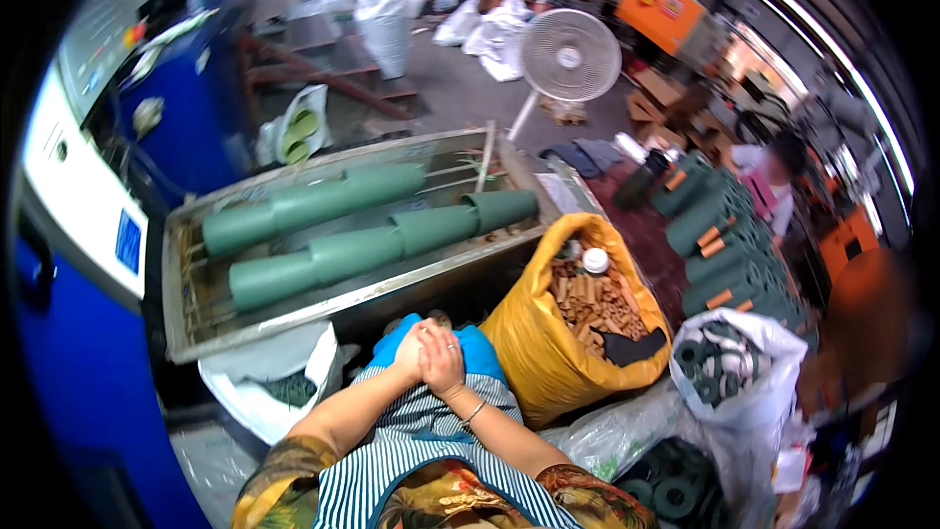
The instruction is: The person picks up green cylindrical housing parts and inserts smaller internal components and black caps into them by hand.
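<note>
We logged the frame largest first. A blue machine [78,353] filled the left edge. Right of it, across the middle, a long metal tray [323,309] held two rows of green tubes [333,198] lying end to end. To the tray's right, and just right of our lap, stood an open yellow sack [534,362] full of short brown cardboard cores [587,299] with a white cap [595,260] on top. Further right was a white bag [754,333] of dark green rings, with stacked green rolls [725,245] beyond it. A white pedestal fan [571,56] stood far centre. Near centre, our left hand [411,353] and right hand [446,364] were pressed together over a blue cloth [480,348] on the lap, fingers folded shut around each other. Neither held anything we could see. There was a thin bracelet [474,413] on the right wrist. Our read was that the hands were idle, with no tube or core in contact. The tubes sat just beyond the hands and the cores near right. Any pick would call for parting the hands first, then reaching forward or right.
</note>
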A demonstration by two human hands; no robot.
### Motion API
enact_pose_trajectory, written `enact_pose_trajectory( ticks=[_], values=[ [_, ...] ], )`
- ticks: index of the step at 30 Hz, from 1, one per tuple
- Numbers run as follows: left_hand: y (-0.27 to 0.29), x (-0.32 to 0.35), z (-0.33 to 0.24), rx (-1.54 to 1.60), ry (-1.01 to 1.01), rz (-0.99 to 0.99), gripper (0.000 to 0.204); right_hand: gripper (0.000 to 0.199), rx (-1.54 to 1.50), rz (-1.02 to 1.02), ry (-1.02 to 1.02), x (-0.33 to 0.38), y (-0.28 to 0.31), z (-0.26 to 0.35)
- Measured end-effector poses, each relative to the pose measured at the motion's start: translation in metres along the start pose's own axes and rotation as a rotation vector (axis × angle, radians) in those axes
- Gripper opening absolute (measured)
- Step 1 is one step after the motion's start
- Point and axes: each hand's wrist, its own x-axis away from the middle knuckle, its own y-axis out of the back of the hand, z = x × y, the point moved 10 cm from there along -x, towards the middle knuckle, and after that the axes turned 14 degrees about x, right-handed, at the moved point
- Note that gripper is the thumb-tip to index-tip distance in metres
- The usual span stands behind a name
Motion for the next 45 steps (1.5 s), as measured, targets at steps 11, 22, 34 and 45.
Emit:
enact_pose_trajectory(
  ticks=[11,22,34,45],
  values=[
    [0.072,0.041,0.021,0.374,0.089,-0.507,0.028,0.049,0.035,0.048,0.086,-0.004,0.002,0.033],
    [0.054,0.037,0.033,0.36,0.098,-0.392,0.025,0.048,-0.073,0.078,0.036,-0.012,-0.007,0.027],
    [0.087,0.478,0.231,0.3,0.909,-1.195,0.036,0.04,0.123,0.193,0.327,-0.006,-0.033,0.069],
    [-0.222,0.803,0.06,0.363,2.533,-0.74,0.035,0.034,0.164,0.195,0.312,0.006,-0.057,0.067]
  ],
)
